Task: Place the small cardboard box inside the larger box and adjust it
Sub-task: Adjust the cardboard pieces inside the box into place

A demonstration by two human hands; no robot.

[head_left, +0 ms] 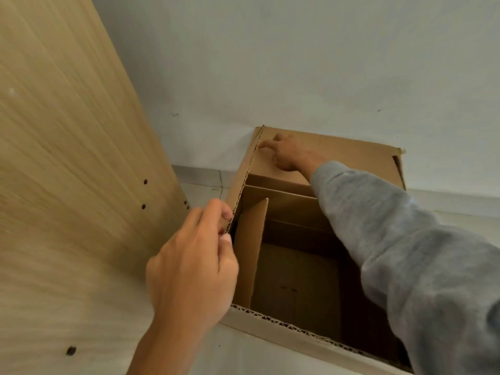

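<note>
A large open cardboard box (284, 324) stands on the floor against the wall. Inside it sits a smaller cardboard box (295, 282), open at the top, with one flap (250, 247) upright along its left side. My left hand (193, 263) pinches the large box's left wall edge between thumb and fingers. My right hand (290, 152), in a grey sleeve, reaches across the opening and presses flat, fingers spread, on the large box's far flap (351, 158), which leans toward the wall. The sleeve hides the right part of the inner box.
A light wooden panel (67, 171) with several small holes stands close on the left of the box. A pale wall (297, 63) rises behind it. Pale floor (205, 189) shows between panel and box.
</note>
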